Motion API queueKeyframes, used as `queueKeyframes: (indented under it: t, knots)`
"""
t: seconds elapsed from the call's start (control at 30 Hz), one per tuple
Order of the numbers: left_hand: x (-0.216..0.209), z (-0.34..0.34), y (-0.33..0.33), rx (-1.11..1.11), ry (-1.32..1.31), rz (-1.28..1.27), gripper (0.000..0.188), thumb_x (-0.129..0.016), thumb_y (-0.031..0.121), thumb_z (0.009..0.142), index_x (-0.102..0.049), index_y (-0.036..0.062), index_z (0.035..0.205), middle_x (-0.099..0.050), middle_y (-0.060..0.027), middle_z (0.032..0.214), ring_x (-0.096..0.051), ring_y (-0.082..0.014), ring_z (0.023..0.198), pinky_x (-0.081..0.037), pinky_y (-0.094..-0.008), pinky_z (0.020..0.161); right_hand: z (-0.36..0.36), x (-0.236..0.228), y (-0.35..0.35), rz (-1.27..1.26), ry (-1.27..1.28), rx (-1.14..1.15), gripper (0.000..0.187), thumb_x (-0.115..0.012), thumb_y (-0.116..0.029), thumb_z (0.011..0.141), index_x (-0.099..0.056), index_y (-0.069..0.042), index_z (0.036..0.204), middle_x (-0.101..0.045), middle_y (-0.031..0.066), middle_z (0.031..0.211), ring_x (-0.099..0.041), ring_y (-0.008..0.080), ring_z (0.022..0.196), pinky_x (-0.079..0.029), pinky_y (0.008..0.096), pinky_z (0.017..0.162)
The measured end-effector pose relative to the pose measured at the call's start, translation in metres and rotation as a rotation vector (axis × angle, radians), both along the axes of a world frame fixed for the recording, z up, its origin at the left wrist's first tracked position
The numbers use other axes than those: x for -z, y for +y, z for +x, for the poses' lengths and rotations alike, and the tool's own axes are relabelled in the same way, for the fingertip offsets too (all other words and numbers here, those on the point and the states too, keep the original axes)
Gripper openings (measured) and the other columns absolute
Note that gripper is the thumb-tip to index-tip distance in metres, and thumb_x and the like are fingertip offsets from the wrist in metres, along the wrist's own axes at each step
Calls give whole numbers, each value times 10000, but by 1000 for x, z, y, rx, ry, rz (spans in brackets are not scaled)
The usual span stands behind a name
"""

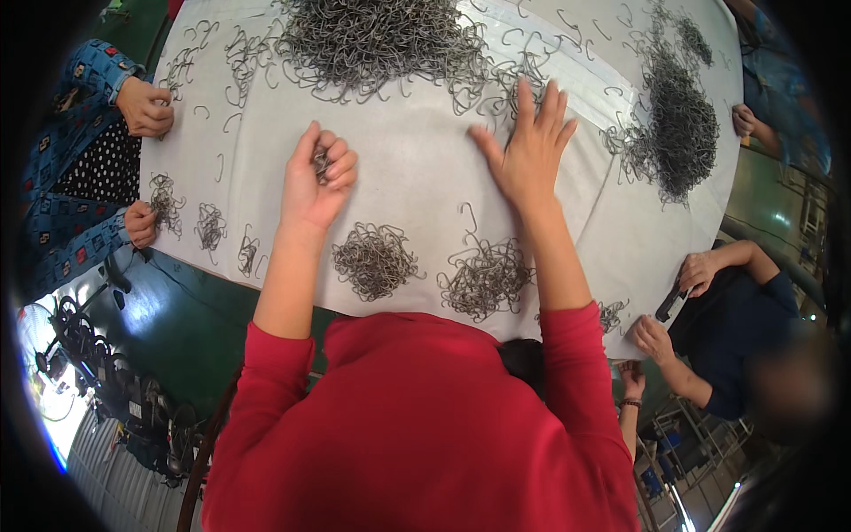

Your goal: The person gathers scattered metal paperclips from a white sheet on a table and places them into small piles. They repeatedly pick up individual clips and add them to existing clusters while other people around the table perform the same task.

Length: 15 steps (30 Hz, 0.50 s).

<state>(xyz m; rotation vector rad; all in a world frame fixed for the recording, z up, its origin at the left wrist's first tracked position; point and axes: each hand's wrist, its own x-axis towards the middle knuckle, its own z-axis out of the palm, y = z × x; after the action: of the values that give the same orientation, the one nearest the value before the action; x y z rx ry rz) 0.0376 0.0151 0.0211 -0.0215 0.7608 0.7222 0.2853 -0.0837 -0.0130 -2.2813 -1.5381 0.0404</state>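
My left hand is curled palm up above the table, closed round a few metal hooks. Stretched out with its fingers spread, my right hand is at some loose hooks beside the big heap; nothing shows in its grip. That large heap of grey wire hooks lies at the far middle of the table. Close to my body are two smaller piles of hooks, one at the left and one at the right, between my forearms.
A white cloth covers the table. A dark hook heap lies at the right. A person in a blue patterned sleeve works at the left among small hook clusters. At the lower right, another person holds a black object.
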Motion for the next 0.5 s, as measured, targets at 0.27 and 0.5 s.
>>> queueKeyframes:
  t: [0.27, 0.5]
  knots:
    - [12, -12, 1, 31, 124, 125, 317, -432, 300, 975, -439, 85, 742, -405, -24, 640, -356, -105, 494, -253, -207, 378, 45, 37, 119, 172, 15, 116, 729, -529, -523, 856, -304, -119, 1420, -284, 257, 1430, -215, 402, 1354, -151, 506, 1101]
    - [17, -16, 5, 39, 91, 108, 322, -429, 303, 975, -446, 81, 744, -412, -30, 634, -358, -108, 482, -249, -209, 363, -17, -24, 149, 344, 433, -160, 496, -628, -304, 825, -531, -64, 1248, -488, 251, 1274, -531, 358, 1115, -428, 401, 938]
